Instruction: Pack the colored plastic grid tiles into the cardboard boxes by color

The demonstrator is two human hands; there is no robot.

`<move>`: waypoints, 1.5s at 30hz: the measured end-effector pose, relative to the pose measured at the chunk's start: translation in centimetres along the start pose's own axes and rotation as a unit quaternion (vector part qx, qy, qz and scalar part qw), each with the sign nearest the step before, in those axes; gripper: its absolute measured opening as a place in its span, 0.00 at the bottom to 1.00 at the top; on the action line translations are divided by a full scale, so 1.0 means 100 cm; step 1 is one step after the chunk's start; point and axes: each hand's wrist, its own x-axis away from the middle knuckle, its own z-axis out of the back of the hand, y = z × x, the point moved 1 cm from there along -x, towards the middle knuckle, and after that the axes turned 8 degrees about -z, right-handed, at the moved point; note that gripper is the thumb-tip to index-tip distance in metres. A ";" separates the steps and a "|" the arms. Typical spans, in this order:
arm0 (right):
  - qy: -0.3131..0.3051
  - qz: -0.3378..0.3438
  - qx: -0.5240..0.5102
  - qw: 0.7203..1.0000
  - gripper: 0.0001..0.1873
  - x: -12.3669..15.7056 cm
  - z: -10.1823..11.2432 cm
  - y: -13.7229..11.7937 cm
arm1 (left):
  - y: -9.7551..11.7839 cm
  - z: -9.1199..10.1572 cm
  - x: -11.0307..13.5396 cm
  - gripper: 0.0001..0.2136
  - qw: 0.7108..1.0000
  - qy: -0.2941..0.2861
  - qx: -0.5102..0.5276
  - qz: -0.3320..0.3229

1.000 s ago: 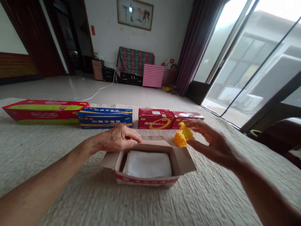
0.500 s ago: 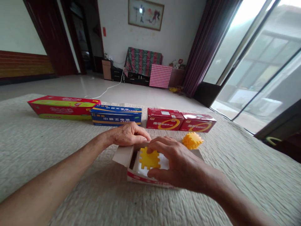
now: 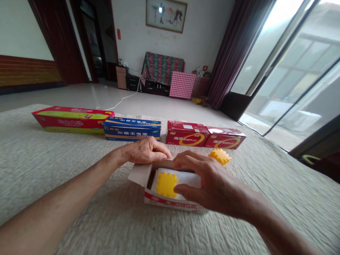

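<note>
In front of me an opened cardboard box (image 3: 174, 202) with red and white sides holds a white, paper-like layer (image 3: 186, 173). On its left part lies a flat yellow toothed puzzle tile (image 3: 166, 185). My left hand (image 3: 146, 150) is closed on the box's far edge, by the raised flap. Above the right part of the box is my right hand (image 3: 204, 173), with thumb and fingers apart and nothing between them; its thumb is close to the tile's right edge. Behind that hand, a yellow-orange toothed block (image 3: 220, 156) rests on the quilted cover, partly hidden.
Beyond my hands stand a long red and green box (image 3: 71, 122), a blue battery box (image 3: 131, 129) and two dark red boxes (image 3: 187, 134), in a row on the quilted cover (image 3: 106, 219). A white cable (image 3: 122, 99) crosses the floor behind.
My right hand has let go of the yellow tile and drawn slightly right, with its fingers off it. The tile now lies on the white layer. My left hand stays at the far edge.
</note>
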 end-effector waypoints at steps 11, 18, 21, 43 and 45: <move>0.006 -0.073 0.129 0.989 0.35 0.028 0.052 0.153 | -0.002 0.000 -0.001 0.12 1.000 -0.013 -0.016 0.008; 0.006 -0.074 0.135 0.988 0.42 0.027 0.037 0.172 | -0.003 -0.001 -0.001 0.12 1.000 -0.004 -0.013 0.011; 0.001 -0.080 0.126 0.989 0.39 0.025 0.036 0.170 | -0.002 -0.001 -0.001 0.12 1.000 0.001 -0.014 0.015; -0.020 0.010 0.047 0.999 0.24 0.028 0.035 0.026 | 0.001 0.001 -0.001 0.13 1.000 -0.010 -0.003 0.003; -0.037 0.000 0.050 0.998 0.22 0.027 0.031 0.027 | 0.001 0.000 -0.001 0.13 1.000 -0.008 -0.001 0.001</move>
